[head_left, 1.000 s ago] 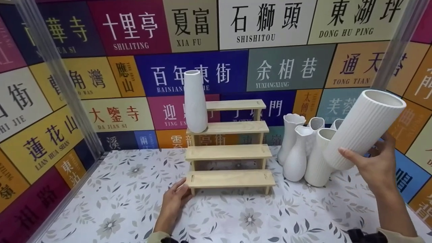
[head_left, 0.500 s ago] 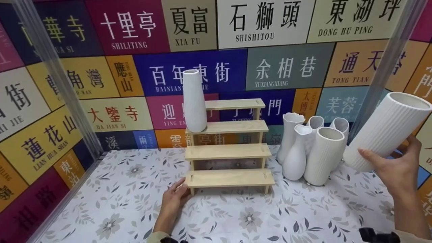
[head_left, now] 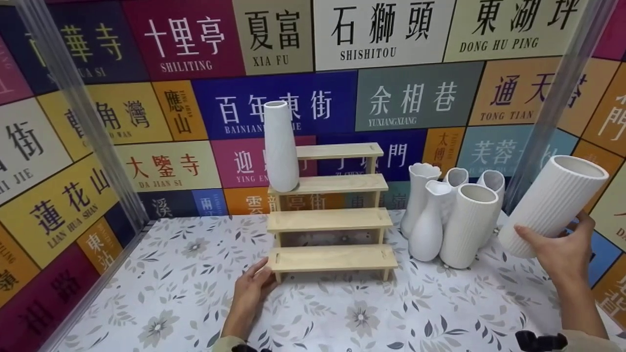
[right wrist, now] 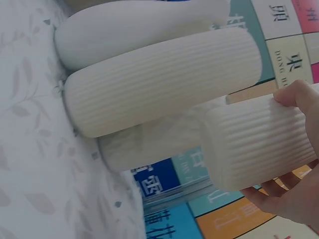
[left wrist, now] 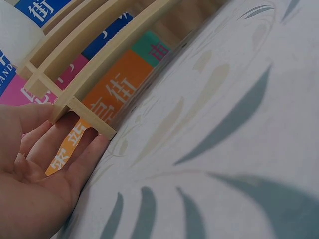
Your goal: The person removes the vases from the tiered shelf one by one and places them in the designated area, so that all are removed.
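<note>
Tilted to the right, a white ribbed vase (head_left: 552, 205) is gripped by my right hand (head_left: 562, 249), thumb on the near side and fingers round the far side. In the right wrist view its base (right wrist: 219, 154) hangs apart from the standing vases. My left hand (head_left: 252, 288) holds the lower left corner of a stepped wooden stand (head_left: 332, 259). In the left wrist view the thumb lies on the shelf end (left wrist: 60, 107) and the fingers reach round the leg. A tall white vase (head_left: 281, 151) stands upright at the left of the stand.
Right of the stand, several white vases stand close together, among them a narrow-necked vase (head_left: 426, 230) and a ribbed vase (head_left: 467, 234). A floral cloth (head_left: 195, 293) covers the table. Behind rises a wall of coloured signs (head_left: 274, 98), with clear posts (head_left: 552, 98) at the corners.
My right hand has carried the ribbed vase rightward away from the standing vases, then lowered it and brought it slightly back left. My left hand stays on the stand.
</note>
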The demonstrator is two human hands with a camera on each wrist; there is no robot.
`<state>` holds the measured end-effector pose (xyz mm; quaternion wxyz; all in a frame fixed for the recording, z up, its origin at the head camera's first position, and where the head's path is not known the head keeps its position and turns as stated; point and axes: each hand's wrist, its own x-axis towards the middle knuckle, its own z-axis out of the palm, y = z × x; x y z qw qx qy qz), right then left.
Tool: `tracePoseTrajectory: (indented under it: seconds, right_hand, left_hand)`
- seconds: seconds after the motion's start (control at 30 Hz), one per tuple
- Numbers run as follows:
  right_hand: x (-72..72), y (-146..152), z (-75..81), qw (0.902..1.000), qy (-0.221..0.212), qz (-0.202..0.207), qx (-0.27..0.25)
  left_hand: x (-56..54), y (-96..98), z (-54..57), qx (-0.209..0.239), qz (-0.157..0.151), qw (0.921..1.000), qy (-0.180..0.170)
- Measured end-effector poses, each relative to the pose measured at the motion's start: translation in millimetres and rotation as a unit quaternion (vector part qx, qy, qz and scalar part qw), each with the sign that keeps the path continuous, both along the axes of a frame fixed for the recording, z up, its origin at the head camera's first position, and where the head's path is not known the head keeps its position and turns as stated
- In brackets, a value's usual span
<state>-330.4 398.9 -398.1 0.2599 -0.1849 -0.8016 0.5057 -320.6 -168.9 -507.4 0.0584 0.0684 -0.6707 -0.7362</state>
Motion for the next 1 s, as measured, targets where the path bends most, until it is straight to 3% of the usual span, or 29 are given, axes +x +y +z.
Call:
tracePoseTrajectory:
  seconds: [0.23,0.47,1.0]
  right_hand:
    - [-10.5,12.9,-21.2,0.9989,-0.022,0.041,-0.002]
    - [-15.9,15.5,-40.9,0.9983,-0.03,0.051,0.005]
    - [-31.2,12.4,-63.7,0.9951,-0.065,0.072,-0.02]
  left_hand:
    - [0.6,1.4,-1.1,0.003,0.0,1.0,-0.002]
    - [-1.7,2.4,-0.3,0.004,0.0,1.0,0.0]
    - [-1.3,0.5,-1.7,0.0,0.009,0.9999,0.006]
